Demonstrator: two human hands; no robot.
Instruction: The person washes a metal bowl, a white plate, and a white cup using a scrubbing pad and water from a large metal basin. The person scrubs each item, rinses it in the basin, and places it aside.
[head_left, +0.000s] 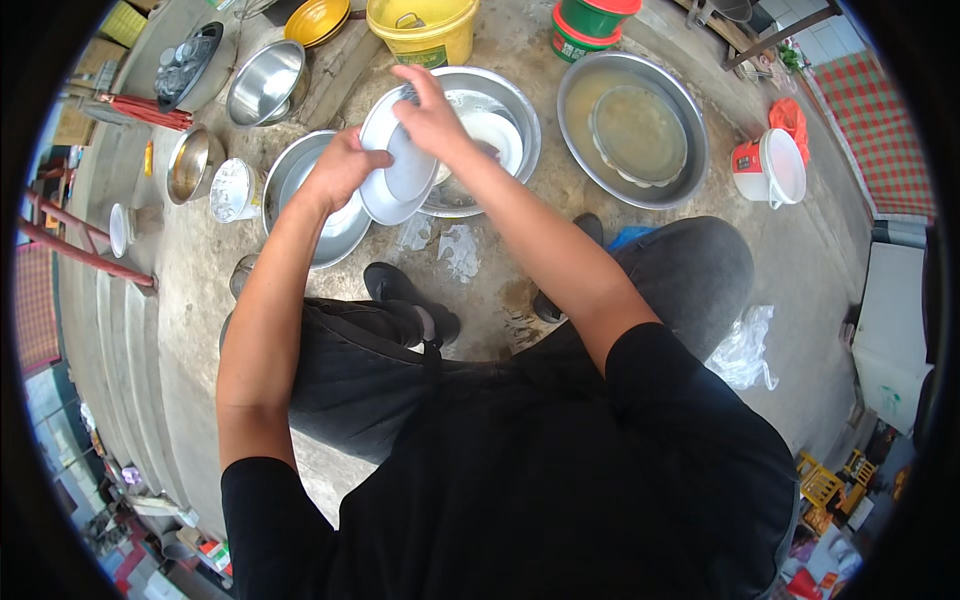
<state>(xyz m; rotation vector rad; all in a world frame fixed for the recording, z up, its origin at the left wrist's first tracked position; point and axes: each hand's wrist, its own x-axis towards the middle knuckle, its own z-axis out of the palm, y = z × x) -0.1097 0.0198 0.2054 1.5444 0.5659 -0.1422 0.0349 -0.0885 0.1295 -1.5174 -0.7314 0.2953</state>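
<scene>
My left hand (341, 169) grips the near left rim of a white plate (390, 202), its thumb lying over the face. The plate is tilted above the gap between two metal basins. My right hand (427, 112) is at the plate's upper right, fingers bent over a dark scouring pad (409, 94), mostly hidden, pressed to it. Below on the right, a metal basin (530, 112) holds sudsy water and a white dish (499, 135). Under my left hand, another metal basin (281, 176) holds clear-looking water and something white.
At right a large basin (697, 142) holds cloudy water and a submerged round dish. A yellow bucket (424, 45), green tubs (585, 37) and a white bucket (750, 176) stand around. Steel bowls (259, 82) and a white tub (231, 191) are at left. A plastic bag (746, 349) lies by my knee.
</scene>
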